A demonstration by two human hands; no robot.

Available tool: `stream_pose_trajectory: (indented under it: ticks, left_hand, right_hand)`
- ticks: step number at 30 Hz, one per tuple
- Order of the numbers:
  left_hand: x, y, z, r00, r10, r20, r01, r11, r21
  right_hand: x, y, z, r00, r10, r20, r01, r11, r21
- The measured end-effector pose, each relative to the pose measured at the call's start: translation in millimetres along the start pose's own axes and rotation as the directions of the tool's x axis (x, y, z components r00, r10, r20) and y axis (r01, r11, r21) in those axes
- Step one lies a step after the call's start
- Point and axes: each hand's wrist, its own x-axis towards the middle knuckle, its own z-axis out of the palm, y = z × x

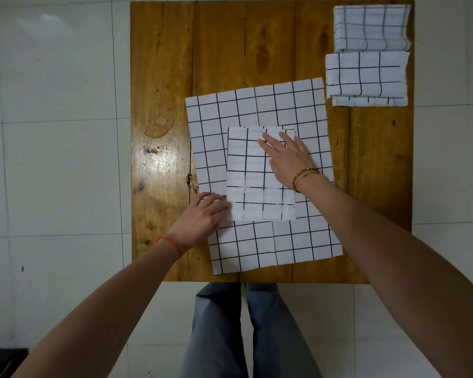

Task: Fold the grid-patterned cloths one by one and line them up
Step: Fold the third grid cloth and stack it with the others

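While two folded cloths [372,28] [366,77] already lie in a column at the far right corner of the worktop [161,77], a third folded cloth [257,173] rests on the flat unfolded cloth [284,105] near you. Your right hand [287,156] presses flat on the third cloth with straight fingers; your left hand [205,214] curls at its near left edge. Remaining, by estimate: place this cloth in line, then fold the last.

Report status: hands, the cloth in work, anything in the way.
Right hand flat on folded cloth. Left hand at its left edge. It lies on an unfolded cloth. Two finished cloths far right.
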Motion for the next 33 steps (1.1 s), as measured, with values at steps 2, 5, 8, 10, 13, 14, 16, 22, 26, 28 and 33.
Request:
stream_pose_trajectory:
  ticks: [2,5,8,10,13,14,16,22,26,28,33]
  left_hand:
    - [-3,1,3,1.000,0.017,-0.010,-0.017,1.000,0.002]
    - [0,-1,0,0.996,0.093,-0.004,-0.093,0.996,0.001]
    - [11,-3,-8,0.995,0.095,-0.022,-0.095,0.995,-0.008]
    - [23,-7,-14,0.999,-0.020,-0.031,0.019,0.999,-0.028]
    - [41,-10,-22,0.978,-0.208,-0.028,0.207,0.977,-0.054]
    - [45,-10,-24,0.969,-0.246,-0.027,0.243,0.968,-0.068]
    - [51,-11,-26,0.957,-0.291,-0.018,0.288,0.953,-0.096]
    - [54,-12,-23,0.952,-0.307,0.009,0.307,0.948,-0.089]
    - [50,-11,-24,0.952,-0.305,0.009,0.305,0.948,-0.087]
    - [49,-10,-24,0.953,-0.301,0.012,0.302,0.951,-0.074]
    - [50,-6,-22,0.947,-0.319,0.028,0.320,0.947,-0.038]
  right_hand:
    - [0,-1,0,1.000,0.002,-0.005,-0.002,1.000,0.001]
    - [0,-1,-1,1.000,0.010,-0.009,-0.010,1.000,0.005]
    - [2,-2,-3,0.998,-0.004,-0.061,0.006,0.999,0.044]
    - [5,-2,-6,0.990,0.007,-0.137,0.010,0.992,0.122]
    - [14,0,-14,0.972,0.085,-0.221,-0.038,0.977,0.208]
    - [17,1,-17,0.968,0.110,-0.226,-0.059,0.973,0.221]
    - [22,3,-21,0.965,0.149,-0.218,-0.094,0.966,0.242]
    - [31,8,-28,0.958,0.203,-0.202,-0.144,0.951,0.272]
    - [37,8,-30,0.953,0.213,-0.215,-0.161,0.958,0.237]
    - [39,9,-31,0.948,0.232,-0.216,-0.182,0.956,0.230]
    - [35,10,-31,0.927,0.257,-0.274,-0.177,0.942,0.285]
